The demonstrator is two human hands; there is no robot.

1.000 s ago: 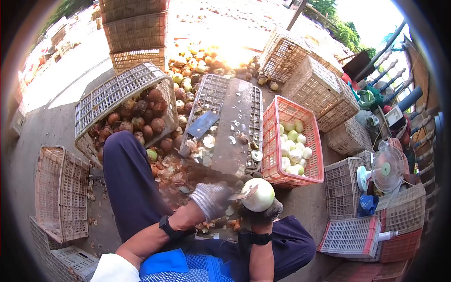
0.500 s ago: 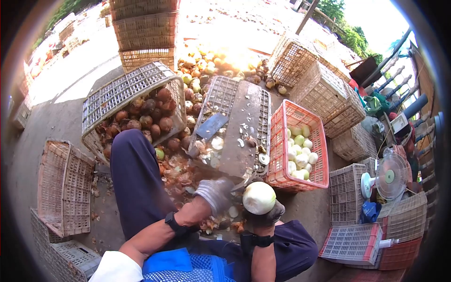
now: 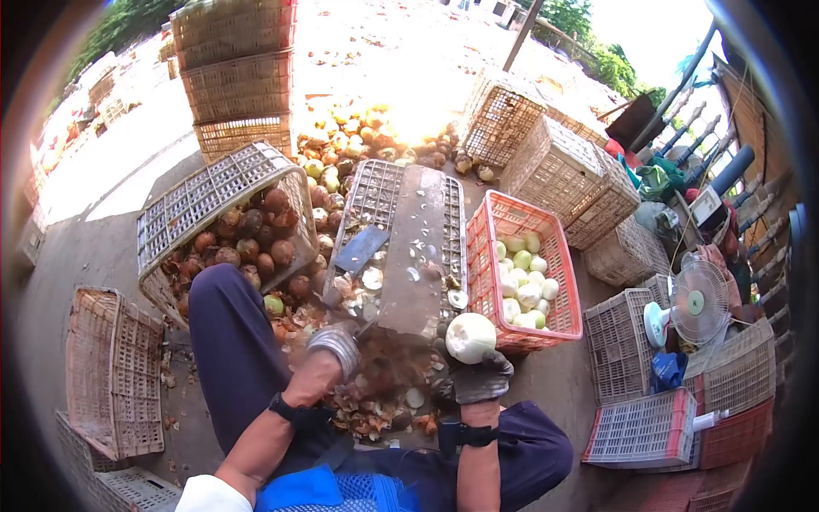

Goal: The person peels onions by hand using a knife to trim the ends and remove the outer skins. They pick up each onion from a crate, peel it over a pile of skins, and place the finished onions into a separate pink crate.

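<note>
My right hand (image 3: 483, 375), in a dark grey glove, grips a peeled onion (image 3: 470, 339) from below and beside it. The onion is pale white, with a cut patch facing up. My left hand (image 3: 334, 348), also gloved, is curled and apart from the onion, over a heap of onion skins (image 3: 367, 375). Blur hides what its fingers close on; a thin dark edge shows beside them. In front of both hands, a worn wooden plank (image 3: 415, 247) lies across an upturned crate (image 3: 373, 192). A flat blue-grey piece (image 3: 362, 248) rests beside the plank.
Peeled onions fill part of a red crate (image 3: 570, 294) at right. Unpeeled onions (image 3: 249, 247) spill from a tipped crate (image 3: 213, 183) at left. More crates (image 3: 554, 171) stand behind, with a fan (image 3: 695, 300) on the right and a crate (image 3: 115, 371) by my left knee.
My left hand has drawn away leftward from the onion. My right hand still holds the onion, now turned so a cut patch shows. The whole view has shifted slightly.
</note>
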